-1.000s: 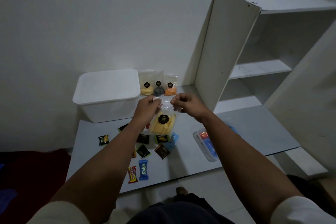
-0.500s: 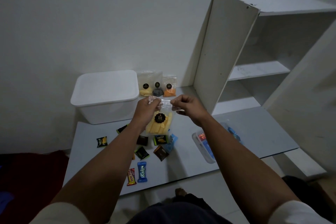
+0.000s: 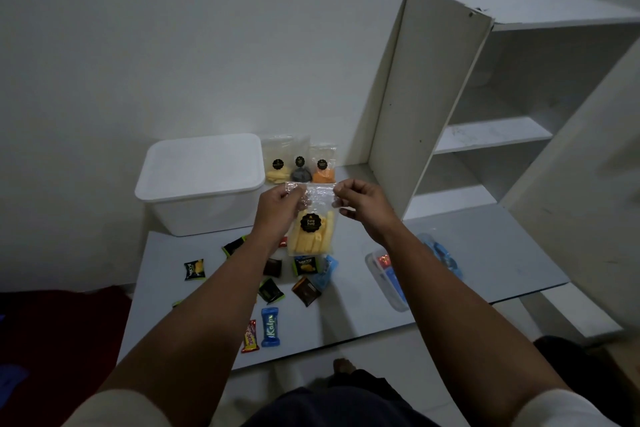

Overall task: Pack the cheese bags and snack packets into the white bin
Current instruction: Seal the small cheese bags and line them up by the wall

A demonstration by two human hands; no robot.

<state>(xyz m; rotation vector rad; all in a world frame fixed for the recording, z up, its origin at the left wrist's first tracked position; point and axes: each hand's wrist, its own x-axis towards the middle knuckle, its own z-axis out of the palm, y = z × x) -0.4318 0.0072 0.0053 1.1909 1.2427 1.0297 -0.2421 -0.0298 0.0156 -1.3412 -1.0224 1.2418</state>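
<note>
While the lidded white bin [image 3: 202, 180] stands behind, the left hand [image 3: 281, 201] and right hand [image 3: 360, 199] each pinch a top corner of the yellow cheese bag [image 3: 311, 230], hanging it upright above the table [image 3: 485, 253], probably to press its seal before packing.

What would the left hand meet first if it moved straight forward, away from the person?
Probably the three cheese bags standing by the wall; the left hand pinches the held bag. Depth is unclear.

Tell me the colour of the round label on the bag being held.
Black with gold lettering, on the held bag; head view.
</note>
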